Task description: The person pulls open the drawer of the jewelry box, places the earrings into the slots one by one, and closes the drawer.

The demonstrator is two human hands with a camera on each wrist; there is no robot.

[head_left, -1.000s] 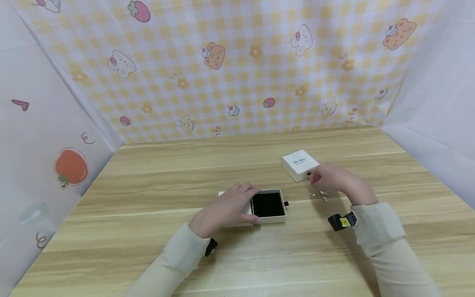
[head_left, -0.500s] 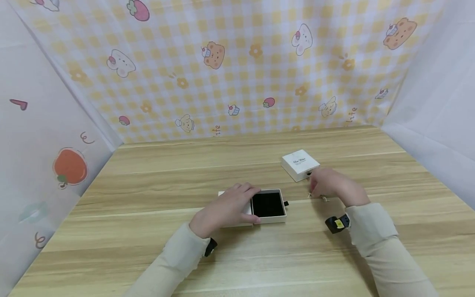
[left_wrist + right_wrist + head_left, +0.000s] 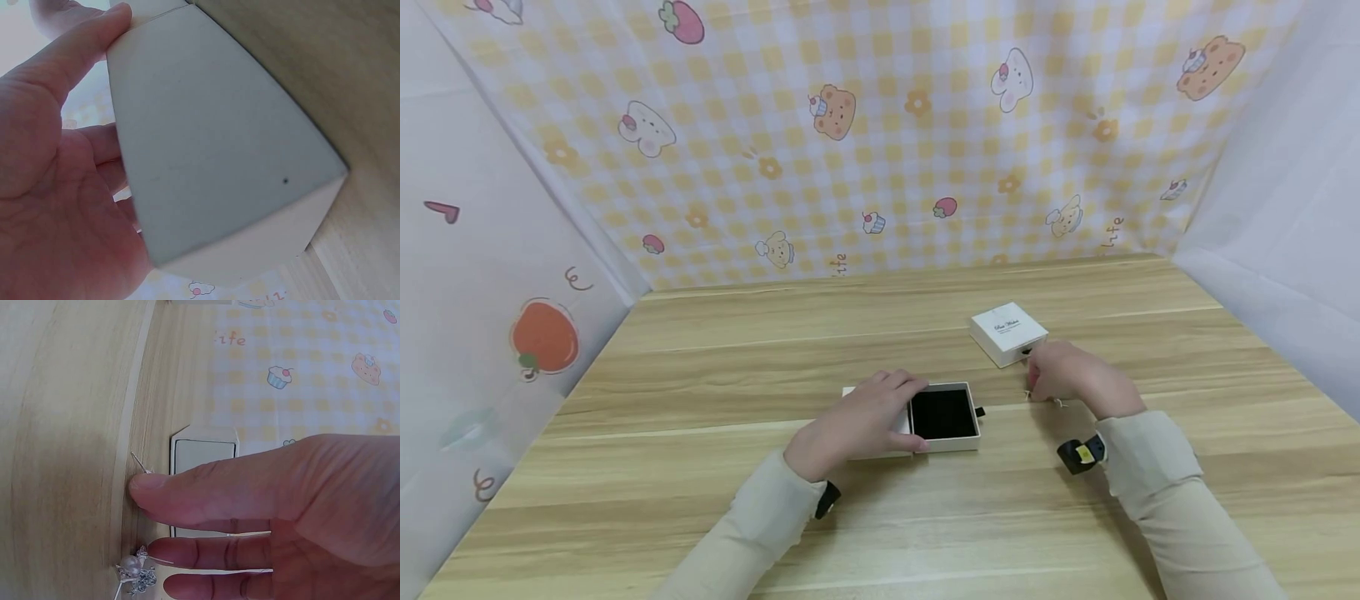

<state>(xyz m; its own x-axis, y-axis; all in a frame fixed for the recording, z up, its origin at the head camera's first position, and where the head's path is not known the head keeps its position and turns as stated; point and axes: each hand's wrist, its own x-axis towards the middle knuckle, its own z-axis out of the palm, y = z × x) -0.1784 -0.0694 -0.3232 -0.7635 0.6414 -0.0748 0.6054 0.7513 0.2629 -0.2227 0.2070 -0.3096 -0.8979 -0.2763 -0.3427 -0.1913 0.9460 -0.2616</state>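
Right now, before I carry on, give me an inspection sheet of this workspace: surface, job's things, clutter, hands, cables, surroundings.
Surface: wooden table, light grain.
Job's things: open drawer box with black lining; small earrings lying on the table by the right fingers.
Clutter: closed white box behind the right hand.
Hands: left hand grips the drawer box's sleeve; right hand has a fingertip down at an earring pin, hold unclear.
Cables: nothing seen.
Surroundings: checked cartoon backdrop; pale sheets on both sides.
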